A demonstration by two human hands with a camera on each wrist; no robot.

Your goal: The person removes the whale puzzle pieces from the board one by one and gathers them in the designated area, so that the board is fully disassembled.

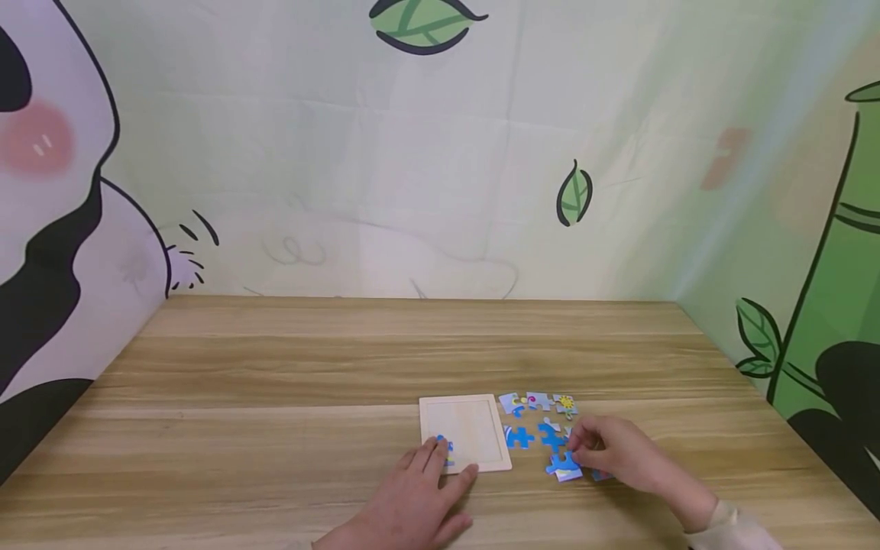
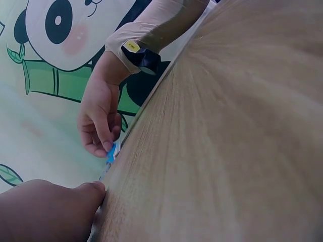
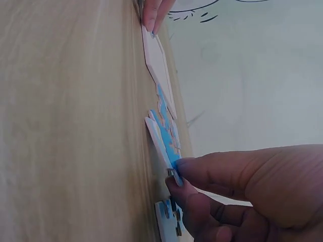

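A square wooden puzzle frame (image 1: 466, 399) lies on the table, with a blue puzzle piece (image 1: 450, 456) in its lower left corner. My left hand (image 1: 421, 493) rests over that corner, fingers straight and touching the frame and the piece. To the right of the frame, my right hand (image 1: 622, 452) pinches a blue and white jigsaw piece (image 3: 162, 143) between thumb and fingertips, one edge tilted up off the table in the right wrist view. Loose pieces near it include a blue one (image 1: 551, 437) and one with a yellow flower (image 1: 566, 403).
More loose pieces lie between frame and right hand, such as a blue one (image 1: 519, 438) and a pale one (image 1: 539, 400). Another piece (image 1: 601, 474) is partly hidden under the right hand. A printed backdrop (image 1: 440, 153) stands behind the wooden table (image 1: 275, 458).
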